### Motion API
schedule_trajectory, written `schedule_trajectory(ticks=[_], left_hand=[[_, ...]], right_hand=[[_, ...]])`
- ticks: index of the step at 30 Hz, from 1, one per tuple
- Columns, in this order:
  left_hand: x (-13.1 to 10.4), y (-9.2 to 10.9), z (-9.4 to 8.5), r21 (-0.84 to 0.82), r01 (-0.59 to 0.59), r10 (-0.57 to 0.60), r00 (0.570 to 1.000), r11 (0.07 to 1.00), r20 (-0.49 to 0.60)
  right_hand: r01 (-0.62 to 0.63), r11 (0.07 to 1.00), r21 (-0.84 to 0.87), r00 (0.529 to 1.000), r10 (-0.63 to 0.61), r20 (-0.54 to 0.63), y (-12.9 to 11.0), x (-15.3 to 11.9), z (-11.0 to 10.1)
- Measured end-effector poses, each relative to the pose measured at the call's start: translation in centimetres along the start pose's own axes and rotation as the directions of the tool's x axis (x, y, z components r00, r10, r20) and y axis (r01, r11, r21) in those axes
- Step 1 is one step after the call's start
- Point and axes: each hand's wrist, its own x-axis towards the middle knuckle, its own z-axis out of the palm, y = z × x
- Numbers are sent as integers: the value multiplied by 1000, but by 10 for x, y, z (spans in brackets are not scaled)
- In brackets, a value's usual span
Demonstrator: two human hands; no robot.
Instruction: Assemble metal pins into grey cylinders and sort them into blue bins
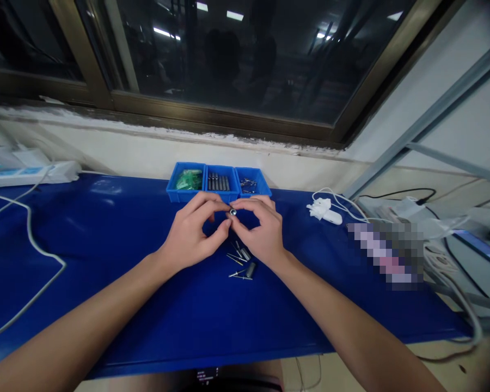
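A small round metal piece (233,212) is held at the fingertips, end toward the camera, above the blue table (212,321). My left hand (194,228) pinches it from the left, thumb and index finger close together. From the right, the fingers of my right hand (261,226) close on the same piece. Just below the hands lie several thin metal rivets (243,277) and a dark grey cylinder (250,269). A second grey cylinder (245,253) rests near my right palm.
Behind the hands stand three joined blue bins, with green packets (189,179), grey cylinders (219,182) and thin metal parts (249,185). A white cable (32,239) crosses the left side. White plugs (326,211) and a power strip (32,175) sit at the sides.
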Motion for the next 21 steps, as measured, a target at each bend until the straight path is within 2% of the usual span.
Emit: schedule_trajectory(ticks=[5, 8, 12, 15, 18, 20, 21], left_hand=[[-1, 0, 0, 0, -7, 7, 1000, 1000, 4], [0, -2, 3, 51, 62, -60, 998, 997, -34], [1, -7, 5, 97, 181, -179, 983, 979, -31], [0, -11, 7, 93, 234, -236, 972, 968, 4], [-2, -14, 9, 82, 290, -295, 953, 954, 63], [-3, -14, 10, 85, 315, -323, 941, 945, 101], [-4, -14, 10, 87, 320, -329, 937, 943, 119]], right_hand=[[3, 1000, -10, 1000, -3, -8, -1, 2, -1], [4, 1000, 4, 1000, -4, -4, -1, 1, 0], [-154, 981, 117, 988, 151, 40, 5, -3, 2], [-263, 940, 216, 965, 255, 67, 20, 7, 3], [-364, 930, 54, 915, 345, 210, 40, 42, 8], [-350, 909, -224, 823, 413, 390, 52, 75, 18], [-265, 883, -388, 768, 437, 468, 57, 92, 26]])
